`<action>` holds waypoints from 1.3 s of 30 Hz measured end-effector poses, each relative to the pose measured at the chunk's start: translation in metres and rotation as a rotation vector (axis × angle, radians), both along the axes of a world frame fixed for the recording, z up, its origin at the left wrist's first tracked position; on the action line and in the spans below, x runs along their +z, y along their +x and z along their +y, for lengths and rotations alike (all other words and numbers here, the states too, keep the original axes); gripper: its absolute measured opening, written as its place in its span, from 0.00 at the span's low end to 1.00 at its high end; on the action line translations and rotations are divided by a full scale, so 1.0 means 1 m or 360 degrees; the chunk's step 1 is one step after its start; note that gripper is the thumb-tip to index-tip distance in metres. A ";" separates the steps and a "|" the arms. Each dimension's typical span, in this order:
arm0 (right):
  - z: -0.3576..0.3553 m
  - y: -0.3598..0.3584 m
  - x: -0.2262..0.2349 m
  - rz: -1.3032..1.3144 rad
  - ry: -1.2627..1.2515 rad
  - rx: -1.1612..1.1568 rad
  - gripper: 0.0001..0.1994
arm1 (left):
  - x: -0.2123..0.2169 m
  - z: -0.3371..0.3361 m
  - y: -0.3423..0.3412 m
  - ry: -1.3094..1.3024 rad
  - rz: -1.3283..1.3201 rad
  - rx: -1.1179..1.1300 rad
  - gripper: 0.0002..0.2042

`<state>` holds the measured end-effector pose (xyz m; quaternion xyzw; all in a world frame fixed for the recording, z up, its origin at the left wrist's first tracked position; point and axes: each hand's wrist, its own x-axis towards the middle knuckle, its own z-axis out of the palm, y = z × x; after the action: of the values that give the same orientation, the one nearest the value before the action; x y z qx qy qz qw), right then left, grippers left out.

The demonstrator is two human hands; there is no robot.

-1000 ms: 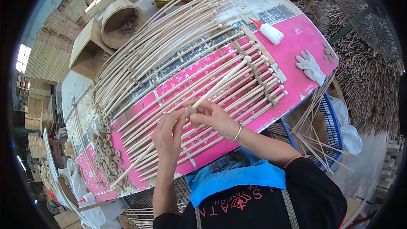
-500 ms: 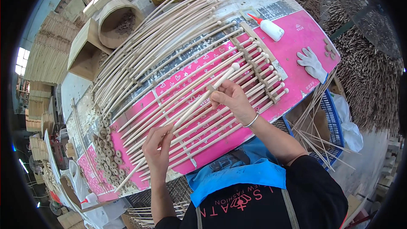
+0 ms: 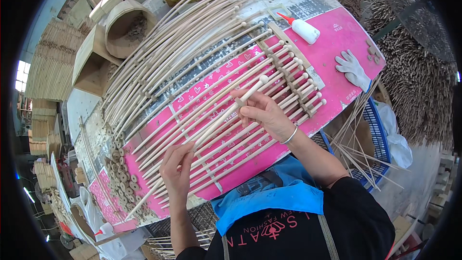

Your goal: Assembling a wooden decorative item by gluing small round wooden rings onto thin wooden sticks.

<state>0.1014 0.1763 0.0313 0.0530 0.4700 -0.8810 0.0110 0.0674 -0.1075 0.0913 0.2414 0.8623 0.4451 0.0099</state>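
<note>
A pale wooden stick (image 3: 217, 122) with a round ball end (image 3: 263, 79) slants across the others in front of me. My left hand (image 3: 178, 164) pinches its lower part between thumb and fingers. Near the ball, a small wooden ring (image 3: 240, 102) sits around the stick. My right hand (image 3: 265, 113) closes on the stick at this ring, thumb on the near side and fingers behind. Beneath lie several similar ball-ended sticks in a row, their ball ends along a notched wooden rack (image 3: 288, 77).
More ball-ended sticks (image 3: 178, 50) lie fanned at the far left. Loose wooden rings (image 3: 126, 188) are heaped at the table's left edge. A white glue bottle (image 3: 305, 31) with a red tip and a white glove (image 3: 353, 70) lie to the right. A blue basket (image 3: 378, 130) stands beside the table.
The view has shifted slightly. The fingers of my right hand have straightened and moved a little along the stick by the ring. My left hand keeps its pinch.
</note>
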 end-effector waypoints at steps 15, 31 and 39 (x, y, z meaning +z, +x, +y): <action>0.021 -0.006 -0.014 -0.0138 0.0078 -0.0157 0.15 | -0.009 0.022 -0.031 -0.0044 -0.0028 -0.0114 0.09; 0.038 0.003 -0.009 -0.0267 0.0103 -0.0184 0.17 | -0.082 0.139 -0.158 -0.0065 0.0143 -0.0263 0.07; 0.041 0.000 -0.009 -0.0263 0.0022 -0.0179 0.16 | -0.101 0.160 -0.163 -0.0332 0.0146 -0.0240 0.08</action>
<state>0.1018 0.2178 0.0225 0.1518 0.4698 -0.8696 0.0000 -0.0959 0.0523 -0.0097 0.3233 0.8828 0.3395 0.0287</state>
